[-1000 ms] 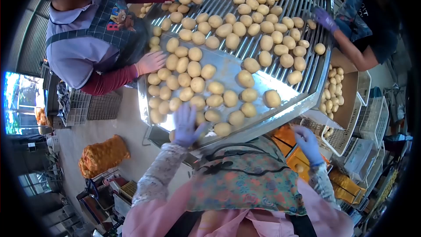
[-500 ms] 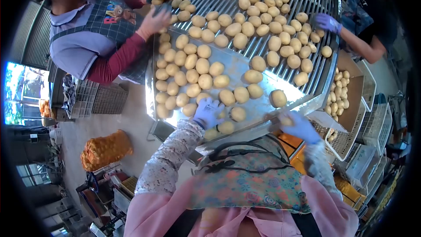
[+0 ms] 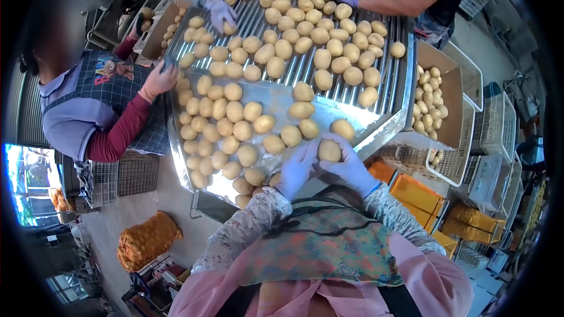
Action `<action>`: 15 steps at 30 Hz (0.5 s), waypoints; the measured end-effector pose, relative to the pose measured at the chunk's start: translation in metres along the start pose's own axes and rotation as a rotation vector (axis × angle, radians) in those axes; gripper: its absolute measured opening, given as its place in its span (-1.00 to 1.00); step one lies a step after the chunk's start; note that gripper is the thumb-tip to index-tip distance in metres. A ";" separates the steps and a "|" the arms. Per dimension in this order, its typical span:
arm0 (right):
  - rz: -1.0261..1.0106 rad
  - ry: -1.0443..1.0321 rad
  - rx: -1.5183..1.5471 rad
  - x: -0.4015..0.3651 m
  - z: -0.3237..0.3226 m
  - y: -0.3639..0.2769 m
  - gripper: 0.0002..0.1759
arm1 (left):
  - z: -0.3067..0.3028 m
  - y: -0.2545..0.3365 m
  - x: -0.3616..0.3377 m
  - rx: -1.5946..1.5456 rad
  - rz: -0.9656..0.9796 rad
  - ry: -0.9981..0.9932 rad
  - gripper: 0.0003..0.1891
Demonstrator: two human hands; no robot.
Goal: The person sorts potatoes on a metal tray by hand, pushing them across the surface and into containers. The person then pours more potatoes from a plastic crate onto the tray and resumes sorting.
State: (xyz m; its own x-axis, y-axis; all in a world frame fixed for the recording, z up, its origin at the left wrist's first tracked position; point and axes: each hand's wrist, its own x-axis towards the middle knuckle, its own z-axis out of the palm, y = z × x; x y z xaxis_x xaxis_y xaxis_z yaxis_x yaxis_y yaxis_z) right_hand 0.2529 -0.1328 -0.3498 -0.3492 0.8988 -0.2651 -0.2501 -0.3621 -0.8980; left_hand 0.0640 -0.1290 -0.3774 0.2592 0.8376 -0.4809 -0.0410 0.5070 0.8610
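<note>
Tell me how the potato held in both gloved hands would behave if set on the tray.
The potato looks rounded and smooth, so it would probably roll on the tray. It shows no dent between the left hand and right hand: likely firm.

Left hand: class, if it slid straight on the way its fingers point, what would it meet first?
Probably the loose potato on the steel tray, just beyond the left hand and the held potato; depth is unclear.
</note>
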 end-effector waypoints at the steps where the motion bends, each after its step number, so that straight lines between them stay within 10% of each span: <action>1: 0.001 -0.005 -0.003 -0.001 -0.007 -0.003 -0.15 | -0.016 -0.010 -0.001 -0.003 0.002 0.004 -0.64; 6: 0.060 0.105 0.345 -0.032 -0.078 -0.017 -0.52 | -0.117 -0.035 -0.046 1.223 0.748 0.189 -0.58; 7: 0.169 0.378 0.031 -0.043 -0.093 -0.042 -0.62 | -0.147 -0.041 -0.057 1.308 0.804 0.227 -0.54; 11: -0.382 0.889 -0.339 -0.052 -0.244 -0.084 -0.69 | -0.205 -0.036 -0.055 1.406 0.290 0.648 -0.42; 12: -0.522 1.031 -1.330 -0.054 -0.289 -0.084 -0.66 | -0.217 -0.052 -0.036 1.420 0.190 0.941 -0.32; 15: -0.465 0.740 -1.614 -0.015 -0.182 -0.112 -0.64 | -0.151 -0.068 0.027 1.419 0.198 1.073 -0.09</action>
State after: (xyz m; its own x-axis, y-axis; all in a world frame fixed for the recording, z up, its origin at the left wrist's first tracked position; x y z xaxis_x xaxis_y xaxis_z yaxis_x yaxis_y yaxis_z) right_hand 0.4508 -0.0607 -0.3091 0.0215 0.9188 0.3942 0.9679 0.0797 -0.2384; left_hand -0.0718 -0.1100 -0.4745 -0.3478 0.9041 0.2484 0.9375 0.3319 0.1046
